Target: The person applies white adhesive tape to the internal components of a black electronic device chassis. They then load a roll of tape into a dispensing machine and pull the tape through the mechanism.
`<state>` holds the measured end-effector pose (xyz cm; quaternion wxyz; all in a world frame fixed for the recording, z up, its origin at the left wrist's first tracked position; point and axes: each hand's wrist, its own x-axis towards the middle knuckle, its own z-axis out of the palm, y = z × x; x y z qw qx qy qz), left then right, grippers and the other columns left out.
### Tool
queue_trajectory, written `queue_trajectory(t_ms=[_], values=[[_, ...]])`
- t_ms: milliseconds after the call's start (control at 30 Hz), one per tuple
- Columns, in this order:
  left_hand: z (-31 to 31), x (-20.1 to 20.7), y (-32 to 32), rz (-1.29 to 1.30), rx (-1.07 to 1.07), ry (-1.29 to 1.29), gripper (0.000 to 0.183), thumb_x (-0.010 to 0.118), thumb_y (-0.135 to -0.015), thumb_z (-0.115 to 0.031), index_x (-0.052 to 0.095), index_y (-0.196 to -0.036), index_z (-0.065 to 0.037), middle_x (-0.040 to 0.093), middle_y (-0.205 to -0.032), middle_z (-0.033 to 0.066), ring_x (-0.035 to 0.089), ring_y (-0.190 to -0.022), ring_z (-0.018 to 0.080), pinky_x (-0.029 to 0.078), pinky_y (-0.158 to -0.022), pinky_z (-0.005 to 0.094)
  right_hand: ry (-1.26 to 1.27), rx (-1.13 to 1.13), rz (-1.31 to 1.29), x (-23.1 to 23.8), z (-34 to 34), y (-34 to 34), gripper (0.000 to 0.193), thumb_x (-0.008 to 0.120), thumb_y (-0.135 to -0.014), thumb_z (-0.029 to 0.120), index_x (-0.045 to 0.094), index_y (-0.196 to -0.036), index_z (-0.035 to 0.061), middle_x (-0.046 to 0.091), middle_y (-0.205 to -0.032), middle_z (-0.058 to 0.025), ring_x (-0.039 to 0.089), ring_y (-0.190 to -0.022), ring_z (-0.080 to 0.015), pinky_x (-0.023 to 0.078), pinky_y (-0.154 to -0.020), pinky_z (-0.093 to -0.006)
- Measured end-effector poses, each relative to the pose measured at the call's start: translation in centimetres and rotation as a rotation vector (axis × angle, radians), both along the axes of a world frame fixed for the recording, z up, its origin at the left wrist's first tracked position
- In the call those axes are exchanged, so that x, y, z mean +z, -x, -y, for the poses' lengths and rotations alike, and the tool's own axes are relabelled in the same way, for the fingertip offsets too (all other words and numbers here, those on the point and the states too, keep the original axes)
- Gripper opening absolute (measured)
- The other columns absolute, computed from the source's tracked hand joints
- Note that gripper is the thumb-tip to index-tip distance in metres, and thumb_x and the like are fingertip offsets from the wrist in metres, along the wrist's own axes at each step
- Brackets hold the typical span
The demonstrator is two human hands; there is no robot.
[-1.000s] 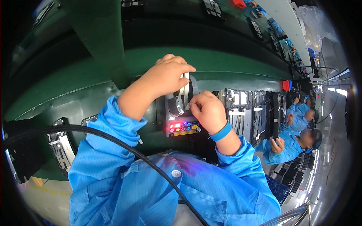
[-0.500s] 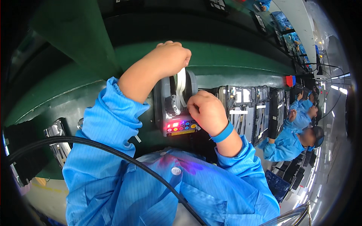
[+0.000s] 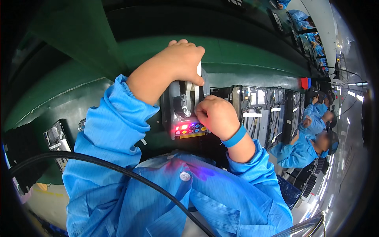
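Observation:
A grey electric tape dispenser (image 3: 167, 108) stands in front of me, its button panel lit red and blue. A white tape strip (image 3: 196, 96) runs down over its right side. My left hand (image 3: 183, 61) is bent over the dispenser's far end, thumb pointing down, with the upper part of the strip between thumb and fingers. Its other fingertips are partly hidden. My right hand (image 3: 218, 118), with a blue band at the wrist, is closed in a pinch at the dispenser's near right corner, where the strip's lower end meets the fingertips.
Several flat dark device parts with white strips (image 3: 254, 114) line the bench to the right. More parts (image 3: 57, 142) lie at the left. A black cable (image 3: 118, 160) arches across my front. Co-workers in blue (image 3: 300, 152) sit at the far right, near a red and blue box (image 3: 305, 83).
My left thumb has come down and away from the fingers, and the white strip now looks straighter. My right hand keeps its pinch at nearly the same place.

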<state>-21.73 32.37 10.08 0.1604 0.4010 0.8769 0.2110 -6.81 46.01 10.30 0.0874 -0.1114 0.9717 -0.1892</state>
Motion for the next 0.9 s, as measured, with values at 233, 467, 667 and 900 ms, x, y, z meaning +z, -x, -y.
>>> queue_trajectory(t_ms=[233,467,667,900], values=[[0.6,-0.6,-1.0,-0.045,0.022,-0.113,0.066,0.080,-0.055,-0.032,0.059,-0.110,-0.001,0.059,-0.105,0.0151,0.049,-0.109,0.0314,0.038,-0.092,0.0408,-0.043,-0.076,0.186,0.0,-0.1,0.2,0.013,0.058,-0.076,0.019,0.067,-0.074,0.0091,0.063,-0.072,-0.0135,0.062,-0.069,-0.0326,0.049,-0.062,-0.0422],[1.0,-0.6,-1.6,-0.027,0.048,-0.151,0.060,0.080,-0.059,-0.030,0.060,-0.108,-0.002,0.058,-0.105,0.0147,0.048,-0.109,0.0316,0.038,-0.092,0.0407,-0.039,-0.058,0.276,0.1,-0.4,0.7,0.016,0.059,-0.079,0.022,0.070,-0.079,0.0097,0.065,-0.074,-0.0136,0.062,-0.070,-0.0326,0.049,-0.064,-0.0407],[1.0,-1.1,-1.9,-0.024,0.064,-0.185,0.059,0.079,-0.060,-0.029,0.059,-0.108,-0.001,0.057,-0.106,0.0144,0.048,-0.109,0.0315,0.038,-0.093,0.0404,-0.082,-0.055,0.258,0.1,-0.1,0.6,0.018,0.059,-0.079,0.023,0.070,-0.079,0.0100,0.064,-0.072,-0.0141,0.062,-0.069,-0.0331,0.049,-0.063,-0.0417],[1.0,-1.1,-2.1,-0.016,0.078,-0.216,0.058,0.079,-0.060,-0.027,0.059,-0.108,-0.002,0.057,-0.106,0.0145,0.048,-0.110,0.0315,0.038,-0.094,0.0403,-0.151,-0.080,0.320,0.7,0.5,0.9,0.019,0.057,-0.080,0.024,0.070,-0.079,0.0103,0.064,-0.071,-0.0144,0.062,-0.069,-0.0333,0.049,-0.062,-0.0426]])
